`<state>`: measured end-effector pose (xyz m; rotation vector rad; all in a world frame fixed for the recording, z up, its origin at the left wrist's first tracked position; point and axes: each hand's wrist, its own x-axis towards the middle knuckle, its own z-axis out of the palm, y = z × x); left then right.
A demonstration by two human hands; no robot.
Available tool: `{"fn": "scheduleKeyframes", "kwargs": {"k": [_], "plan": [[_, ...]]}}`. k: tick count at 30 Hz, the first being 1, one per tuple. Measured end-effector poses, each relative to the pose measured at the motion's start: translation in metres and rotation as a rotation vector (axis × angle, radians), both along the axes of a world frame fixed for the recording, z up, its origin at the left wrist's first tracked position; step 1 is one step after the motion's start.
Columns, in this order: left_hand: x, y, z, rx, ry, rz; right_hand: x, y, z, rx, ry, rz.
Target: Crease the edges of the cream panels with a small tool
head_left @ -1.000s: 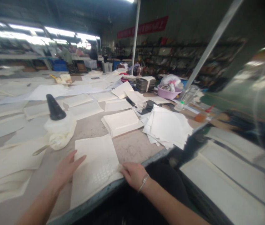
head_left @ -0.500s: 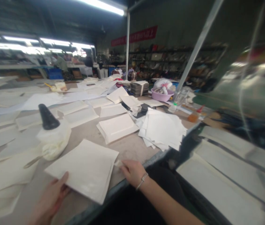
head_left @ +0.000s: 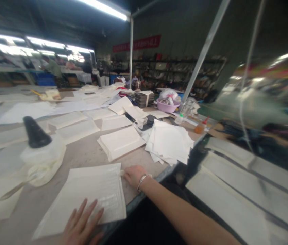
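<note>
Smoothing the near panel [head_left: 95,183] seems in hand: it lies in front of the stack [head_left: 120,141], touched by the spread left hand [head_left: 84,224]. A pale scrap [head_left: 121,173] is apparently pinched by the right hand [head_left: 134,176]. Even pressure seems called for next. White sheets [head_left: 170,143] are heaped right of the stack.

One left hand [head_left: 84,224], one right hand [head_left: 133,175]
One bracelet [head_left: 141,180], one pale piece [head_left: 122,173], one purple basin [head_left: 168,107], one black cone [head_left: 35,134], one pile of white sheets [head_left: 169,141].
</note>
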<state>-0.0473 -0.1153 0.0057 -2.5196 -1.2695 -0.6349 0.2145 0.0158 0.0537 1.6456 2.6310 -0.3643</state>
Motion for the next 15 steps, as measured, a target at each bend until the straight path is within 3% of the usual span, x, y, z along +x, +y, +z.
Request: {"fn": "scheduleKeyframes", "kwargs": {"k": [5, 10, 15], "plan": [[0.037, 0.008, -0.008, 0.006, 0.175, 0.001, -0.012, 0.010, 0.004, -0.033, -0.082, 0.042], [0.039, 0.005, -0.022, 0.048, 0.189, 0.046, -0.015, 0.020, 0.017, -0.065, -0.171, 0.155], [0.042, 0.008, -0.020, 0.087, 0.217, 0.033, -0.013, 0.027, 0.028, -0.043, -0.214, 0.285]]}}
